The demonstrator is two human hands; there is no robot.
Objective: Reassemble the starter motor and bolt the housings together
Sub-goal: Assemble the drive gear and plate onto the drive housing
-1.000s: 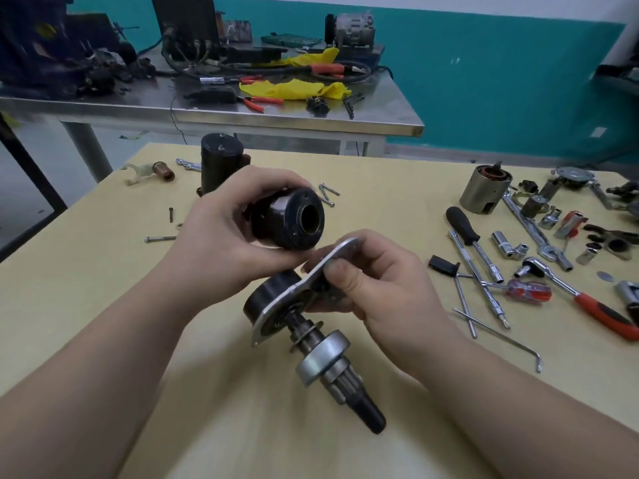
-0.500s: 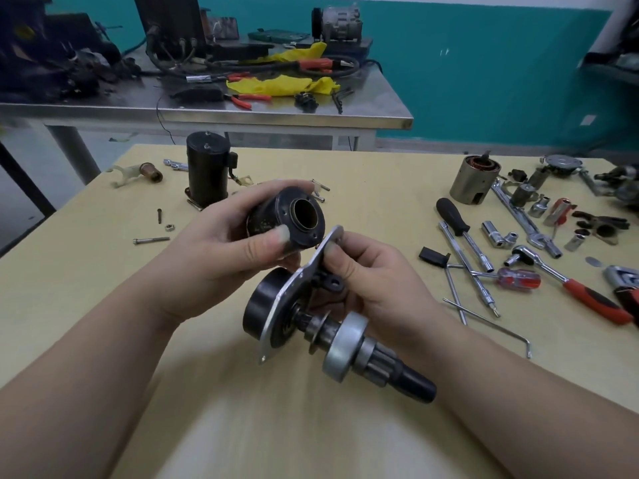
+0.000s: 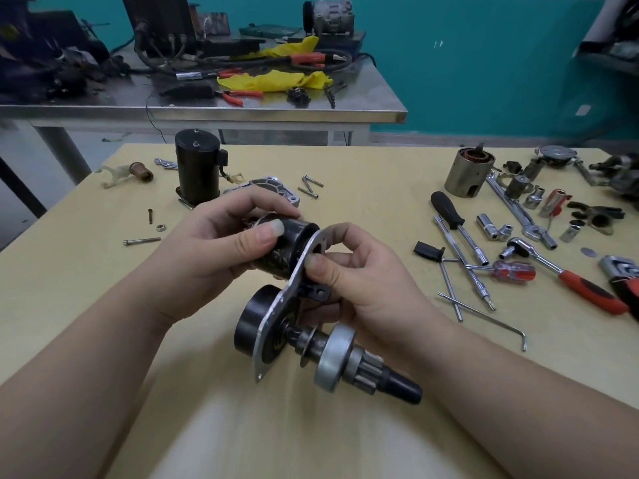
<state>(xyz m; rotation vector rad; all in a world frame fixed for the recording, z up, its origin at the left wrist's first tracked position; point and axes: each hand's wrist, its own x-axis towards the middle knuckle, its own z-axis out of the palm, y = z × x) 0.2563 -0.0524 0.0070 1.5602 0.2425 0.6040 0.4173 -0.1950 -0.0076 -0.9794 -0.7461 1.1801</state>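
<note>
My left hand (image 3: 224,243) grips a black cylindrical solenoid (image 3: 288,245) and holds its end against the upper part of a silver mounting plate (image 3: 288,299). My right hand (image 3: 359,285) pinches that plate's upper edge and supports the assembly from behind. Below the plate sit a black round housing (image 3: 250,326) and a shaft with a silver drive clutch and pinion (image 3: 349,364) pointing lower right. A black motor body (image 3: 197,171) stands upright at the table's back left. A silver end housing (image 3: 273,188) lies behind my left hand, partly hidden.
Long bolts (image 3: 141,241) and a nut (image 3: 160,228) lie at left, more bolts (image 3: 311,186) behind. A field-coil casing (image 3: 468,174), sockets, a ratchet (image 3: 567,278), screwdrivers (image 3: 511,273) and wrenches crowd the right. A steel bench (image 3: 207,112) stands beyond.
The solenoid has turned and moved down against the plate; its open bore no longer faces me. The right hand tilted the assembly so the pinion points more to the right.
</note>
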